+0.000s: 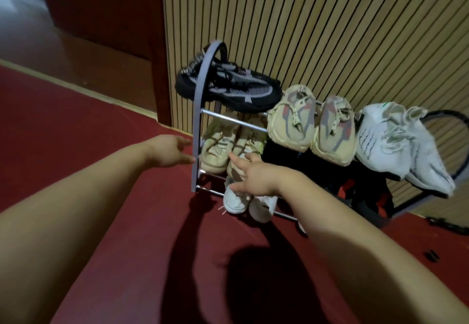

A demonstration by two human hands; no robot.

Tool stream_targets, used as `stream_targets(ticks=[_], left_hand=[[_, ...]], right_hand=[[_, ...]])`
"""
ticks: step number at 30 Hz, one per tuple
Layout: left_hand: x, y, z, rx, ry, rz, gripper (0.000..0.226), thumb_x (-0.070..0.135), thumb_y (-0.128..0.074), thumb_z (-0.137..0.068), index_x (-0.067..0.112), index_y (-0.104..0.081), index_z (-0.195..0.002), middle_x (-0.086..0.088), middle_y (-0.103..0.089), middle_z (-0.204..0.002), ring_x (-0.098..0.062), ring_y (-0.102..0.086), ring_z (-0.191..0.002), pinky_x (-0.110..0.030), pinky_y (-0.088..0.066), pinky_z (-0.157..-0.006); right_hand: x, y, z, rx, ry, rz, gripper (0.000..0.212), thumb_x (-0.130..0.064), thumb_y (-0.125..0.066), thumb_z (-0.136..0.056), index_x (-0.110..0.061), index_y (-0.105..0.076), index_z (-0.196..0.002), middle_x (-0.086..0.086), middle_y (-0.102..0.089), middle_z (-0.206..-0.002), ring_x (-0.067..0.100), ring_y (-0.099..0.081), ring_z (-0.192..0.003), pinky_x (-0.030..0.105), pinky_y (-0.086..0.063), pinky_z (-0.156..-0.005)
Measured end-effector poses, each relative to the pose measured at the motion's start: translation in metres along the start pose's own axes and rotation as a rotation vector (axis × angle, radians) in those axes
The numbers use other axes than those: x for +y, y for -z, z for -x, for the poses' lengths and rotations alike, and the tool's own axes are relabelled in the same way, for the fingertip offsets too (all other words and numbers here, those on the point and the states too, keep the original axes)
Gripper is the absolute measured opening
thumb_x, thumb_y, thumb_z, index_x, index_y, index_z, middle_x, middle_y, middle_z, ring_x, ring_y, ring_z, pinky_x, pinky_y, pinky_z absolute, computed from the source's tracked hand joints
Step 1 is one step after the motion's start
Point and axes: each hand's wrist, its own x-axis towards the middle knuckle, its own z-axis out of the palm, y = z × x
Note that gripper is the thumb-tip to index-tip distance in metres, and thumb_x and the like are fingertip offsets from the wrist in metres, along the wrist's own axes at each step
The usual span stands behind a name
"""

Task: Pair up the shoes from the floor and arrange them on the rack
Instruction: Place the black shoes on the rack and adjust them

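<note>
1. The shoe rack (pixel 196 130) stands on the red floor (pixel 114 209) against a slatted wall.
2. Its top tier carries black sneakers (pixel 236 87) at the left, tan sneakers (pixel 291 118) in the middle and white knit sneakers (pixel 396 143) at the right.
3. The middle tier holds beige sneakers (pixel 218 145) at the left and black-and-red shoes (pixel 355 186) beside them.
4. White shoes (pixel 236 201) sit on the bottom rails.
5. A small black object (pixel 431 255) lies on the floor at the right.

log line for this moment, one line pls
left hand: open, beside rack frame | right hand: open, at cream pair, middle shelf | top shelf: black shoes, beige pair, white pair
</note>
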Motion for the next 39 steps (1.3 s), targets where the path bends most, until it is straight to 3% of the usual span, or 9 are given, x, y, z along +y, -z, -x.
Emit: stream_targets(ticks=[6,9,11,15,21,25,29,33,39], left_hand=[[0.007,0.083,0.009,0.119,-0.015,0.096,0.053,0.033,-0.062,-0.09,0.016,-0.048,-0.138,-0.008,-0.055,-0.135,-0.023,-0.053,-0.121,-0.031,-0.042,-0.096],[0.008,0.113,0.007,0.099,0.01,0.113,0.045,0.033,-0.059,-0.092,0.016,-0.053,-0.133,-0.005,-0.063,-0.106,-0.018,-0.06,-0.089,-0.026,-0.047,-0.067],[0.007,0.129,0.009,0.104,0.012,0.129,0.046,0.033,-0.059,-0.092,0.015,-0.052,-0.134,-0.006,-0.062,-0.109,-0.015,-0.057,-0.083,-0.023,-0.045,-0.06],[0.018,0.147,0.004,0.184,-0.015,0.143,0.048,0.03,-0.059,-0.092,0.014,-0.049,-0.137,-0.009,-0.057,-0.13,-0.021,-0.059,-0.104,-0.026,-0.047,-0.075],[0.06,0.143,-0.002,0.336,-0.104,0.205,0.058,0.031,-0.059,-0.092,0.024,-0.036,-0.145,-0.005,-0.05,-0.14,-0.012,-0.055,-0.101,-0.022,-0.044,-0.079],[0.09,0.116,0.007,0.3,-0.073,0.166,0.073,0.039,-0.061,-0.089,0.032,-0.02,-0.15,-0.008,-0.033,-0.148,-0.026,-0.041,-0.13,-0.045,-0.038,-0.107],[0.12,0.099,0.007,0.26,0.004,0.186,0.076,0.038,-0.06,-0.09,0.028,-0.016,-0.152,-0.008,-0.031,-0.149,-0.026,-0.036,-0.134,-0.041,-0.033,-0.111],[0.143,0.086,-0.002,0.263,0.044,0.29,0.077,0.037,-0.061,-0.089,0.026,-0.017,-0.151,-0.007,-0.031,-0.149,-0.024,-0.039,-0.133,-0.04,-0.034,-0.111],[0.135,0.069,-0.026,0.295,0.071,0.345,0.079,0.038,-0.061,-0.088,0.028,-0.016,-0.151,-0.004,-0.035,-0.15,-0.02,-0.041,-0.132,-0.038,-0.038,-0.107]], right_hand=[[-0.041,0.068,0.024,0.092,0.067,-0.071,0.076,-0.045,-0.05,-0.095,-0.039,0.002,-0.151,0.0,0.006,-0.16,0.024,-0.022,-0.143,0.029,-0.02,-0.114],[-0.044,0.093,0.029,0.103,0.042,-0.083,0.075,-0.047,-0.05,-0.094,-0.04,-0.001,-0.15,0.0,-0.004,-0.159,0.024,-0.025,-0.142,0.029,-0.021,-0.113],[-0.043,0.108,0.027,0.127,0.03,-0.095,0.074,-0.049,-0.05,-0.093,-0.042,-0.003,-0.15,0.002,-0.008,-0.159,0.024,-0.022,-0.143,0.033,-0.02,-0.115],[-0.034,0.128,0.014,0.234,0.019,-0.155,0.069,-0.045,-0.052,-0.093,-0.042,-0.013,-0.15,0.004,-0.019,-0.158,0.023,-0.027,-0.142,0.035,-0.023,-0.113],[0.022,0.167,-0.003,0.349,-0.03,-0.199,0.069,-0.041,-0.055,-0.093,-0.037,-0.016,-0.15,0.005,-0.022,-0.156,0.025,-0.028,-0.14,0.04,-0.027,-0.112],[0.045,0.18,-0.015,0.287,-0.073,-0.058,0.092,-0.048,-0.063,-0.084,-0.044,0.002,-0.149,0.004,-0.007,-0.159,0.031,-0.016,-0.143,0.05,-0.02,-0.114],[0.05,0.166,-0.03,0.205,-0.033,0.061,0.108,-0.052,-0.068,-0.078,-0.044,0.015,-0.146,0.002,0.004,-0.161,0.032,-0.003,-0.146,0.051,-0.01,-0.116],[0.051,0.159,-0.046,0.275,0.037,0.164,0.113,-0.058,-0.067,-0.076,-0.038,0.019,-0.147,0.006,0.004,-0.16,0.031,-0.001,-0.146,0.049,-0.007,-0.116],[0.043,0.157,-0.084,0.294,0.124,0.248,0.117,-0.059,-0.068,-0.075,-0.036,0.022,-0.146,0.007,0.001,-0.16,0.032,-0.003,-0.146,0.052,-0.011,-0.116]])
